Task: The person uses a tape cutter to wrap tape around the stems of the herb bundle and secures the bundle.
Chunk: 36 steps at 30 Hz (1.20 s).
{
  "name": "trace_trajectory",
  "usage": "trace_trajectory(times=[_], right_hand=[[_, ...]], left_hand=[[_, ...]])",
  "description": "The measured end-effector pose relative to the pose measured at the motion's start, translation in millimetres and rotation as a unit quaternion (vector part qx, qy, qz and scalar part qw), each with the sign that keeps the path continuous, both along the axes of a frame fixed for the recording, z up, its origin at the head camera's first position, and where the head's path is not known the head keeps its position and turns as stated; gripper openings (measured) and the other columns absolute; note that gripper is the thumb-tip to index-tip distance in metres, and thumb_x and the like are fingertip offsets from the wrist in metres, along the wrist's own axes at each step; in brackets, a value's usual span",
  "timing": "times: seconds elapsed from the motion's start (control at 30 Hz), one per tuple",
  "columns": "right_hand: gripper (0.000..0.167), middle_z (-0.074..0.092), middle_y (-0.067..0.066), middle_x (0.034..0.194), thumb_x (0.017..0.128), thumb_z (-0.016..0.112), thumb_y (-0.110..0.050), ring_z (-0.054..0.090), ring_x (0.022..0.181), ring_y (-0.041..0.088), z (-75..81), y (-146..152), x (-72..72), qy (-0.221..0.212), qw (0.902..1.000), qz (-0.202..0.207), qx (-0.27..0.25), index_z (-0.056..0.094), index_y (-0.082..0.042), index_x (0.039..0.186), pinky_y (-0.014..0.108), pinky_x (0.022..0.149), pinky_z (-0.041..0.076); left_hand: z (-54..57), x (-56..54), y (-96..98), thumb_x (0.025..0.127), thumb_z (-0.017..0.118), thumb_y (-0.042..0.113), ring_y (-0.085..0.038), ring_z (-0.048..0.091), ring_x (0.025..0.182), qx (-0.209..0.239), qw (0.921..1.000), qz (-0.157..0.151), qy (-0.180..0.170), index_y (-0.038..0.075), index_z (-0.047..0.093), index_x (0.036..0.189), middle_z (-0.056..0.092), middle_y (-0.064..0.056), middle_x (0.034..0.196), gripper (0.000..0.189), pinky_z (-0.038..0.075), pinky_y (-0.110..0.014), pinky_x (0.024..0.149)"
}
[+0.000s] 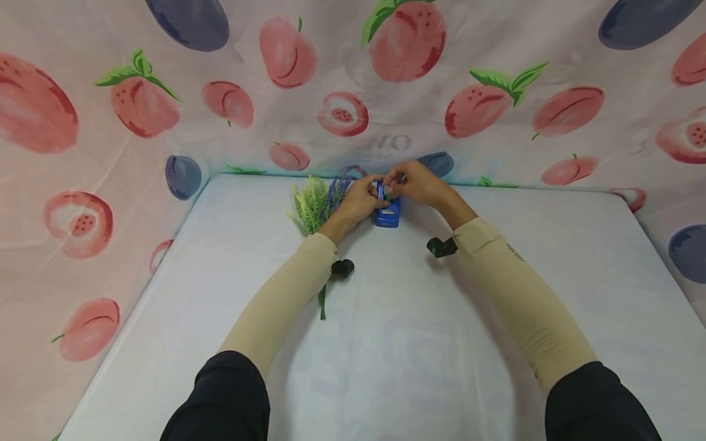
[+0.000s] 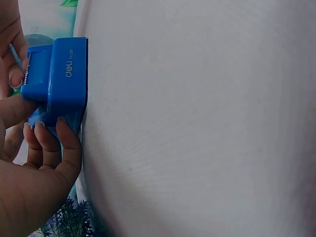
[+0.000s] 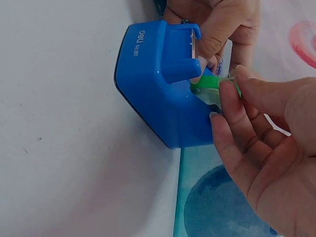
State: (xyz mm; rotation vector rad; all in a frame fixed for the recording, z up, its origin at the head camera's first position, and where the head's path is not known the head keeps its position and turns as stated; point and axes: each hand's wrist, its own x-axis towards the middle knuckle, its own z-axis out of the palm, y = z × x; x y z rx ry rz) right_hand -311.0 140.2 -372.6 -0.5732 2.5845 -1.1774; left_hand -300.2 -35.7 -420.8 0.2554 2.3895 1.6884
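Note:
A blue tape dispenser (image 1: 388, 217), marked "deli", stands near the table's back edge. My left hand (image 1: 358, 201) grips it from the left; in the left wrist view its fingertips press the dispenser's (image 2: 69, 81) side and the thumb lies by the serrated cutter. From the other side, my right hand (image 1: 419, 182) pinches a small roll of tape with a green core (image 3: 206, 82) at the dispenser's open top. In the right wrist view the fingers cover part of that roll, so how far it sits inside cannot be told.
Left of the dispenser lies a bunch of artificial flowers, with yellow-green sprigs (image 1: 311, 205) and purple ones (image 1: 336, 191), partly under the left forearm. The white table (image 1: 397, 343) meets a fruit-printed curtain (image 1: 353, 67) at the back. Black wrist cameras stick out from both sleeves.

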Motion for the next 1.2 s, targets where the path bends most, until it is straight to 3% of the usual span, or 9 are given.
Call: trace_trajectory(times=[0.27,0.57,0.77,0.97,1.2], right_hand=[[0.011,0.064,0.013,0.107,0.102,0.063,-0.012,0.065,0.092,0.029,-1.6,-1,2.4,0.009,0.9996,-0.025,-0.001,0.067,-0.002,0.104,0.040,0.085,0.054],[0.017,0.063,0.016,0.114,0.103,0.062,-0.017,0.069,0.094,0.032,-2.3,3,14.8,-0.001,0.9963,-0.056,-0.065,0.064,-0.002,0.110,0.051,0.091,0.055],[0.015,0.066,0.015,0.108,0.101,0.065,-0.016,0.070,0.093,0.032,-7.7,6,21.6,0.032,0.9927,-0.069,-0.094,0.066,-0.002,0.106,0.048,0.088,0.057],[0.013,0.069,0.014,0.101,0.100,0.066,-0.017,0.071,0.093,0.029,-12.9,7,25.3,0.067,0.9910,-0.070,-0.093,0.067,-0.005,0.103,0.043,0.086,0.058],[0.011,0.069,0.011,0.098,0.100,0.066,-0.018,0.071,0.094,0.030,-14.3,8,29.5,0.095,0.9894,-0.063,-0.089,0.066,-0.007,0.102,0.040,0.083,0.059]], left_hand=[[0.8,-0.4,0.0,0.089,0.076,0.001,-0.016,0.043,0.071,0.002,1.0000,-0.008,0.003,0.015,0.056,0.145,0.047,-0.003,0.084,0.061,0.044,-0.029,0.067],[2.3,0.8,-1.2,0.090,0.076,0.003,-0.016,0.044,0.070,-0.001,0.9999,-0.013,0.001,0.018,0.058,0.143,0.047,-0.005,0.086,0.058,0.041,-0.030,0.063],[1.8,1.7,-1.4,0.091,0.074,0.003,-0.016,0.045,0.069,-0.002,0.9999,-0.013,-0.005,0.017,0.056,0.145,0.049,-0.006,0.085,0.059,0.043,-0.029,0.062],[0.9,0.3,-2.0,0.091,0.076,0.004,-0.016,0.045,0.071,-0.007,0.9998,-0.015,-0.006,0.017,0.055,0.146,0.050,-0.005,0.084,0.061,0.042,-0.030,0.068],[1.7,-0.4,-1.7,0.091,0.077,0.007,-0.016,0.046,0.066,-0.021,0.9996,-0.018,-0.006,0.018,0.054,0.147,0.052,-0.006,0.082,0.062,0.042,-0.030,0.062]])
